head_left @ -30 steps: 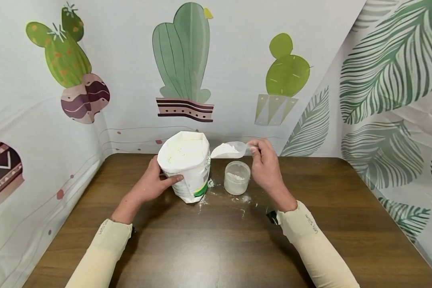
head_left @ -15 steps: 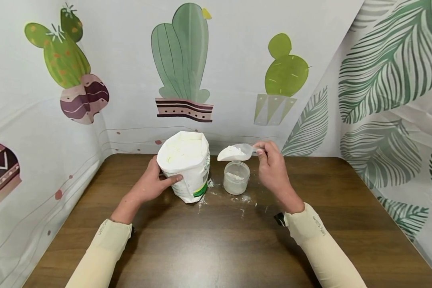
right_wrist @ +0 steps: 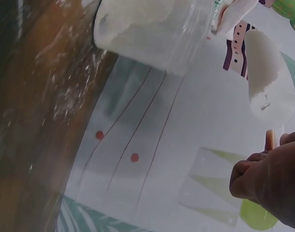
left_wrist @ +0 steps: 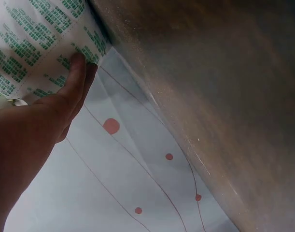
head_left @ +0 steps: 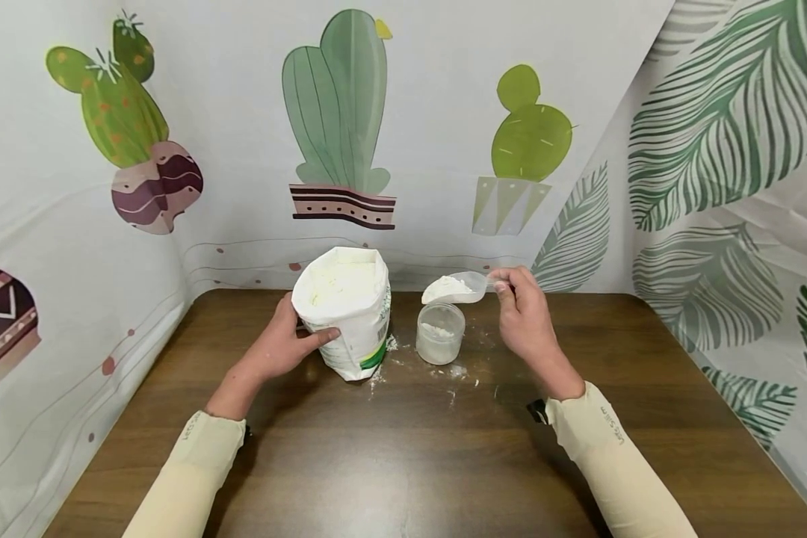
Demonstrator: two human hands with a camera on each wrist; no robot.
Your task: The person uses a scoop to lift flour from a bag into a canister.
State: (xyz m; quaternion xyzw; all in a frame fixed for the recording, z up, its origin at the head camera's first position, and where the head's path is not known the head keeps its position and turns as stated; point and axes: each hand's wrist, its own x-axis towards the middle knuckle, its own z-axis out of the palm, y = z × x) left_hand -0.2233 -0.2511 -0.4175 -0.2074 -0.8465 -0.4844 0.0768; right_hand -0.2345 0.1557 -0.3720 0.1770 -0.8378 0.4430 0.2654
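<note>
My left hand (head_left: 279,345) grips the side of an open white paper bag (head_left: 350,340) full of white powder, thumb in front. Green print covers the bag (left_wrist: 38,38) in the left wrist view, where my fingers (left_wrist: 75,79) lie against it. My right hand (head_left: 527,321) pinches the handle of a clear plastic scoop (head_left: 472,290) heaped with white powder. The scoop is held roughly level, just above and behind the rim of a small clear jar (head_left: 440,345), tip toward the bag. Powder partly fills the jar (right_wrist: 147,24), which stands upright without a lid.
Spilled powder (head_left: 457,371) dusts the brown wooden table (head_left: 403,456) around the jar and the bag's base. A cloth backdrop (head_left: 437,149) printed with cacti and leaves hangs right behind the table's back edge.
My right hand has moved right and slightly down with the loaded scoop, from beside the bag to over the jar's back rim. My left hand and the bag stay put.
</note>
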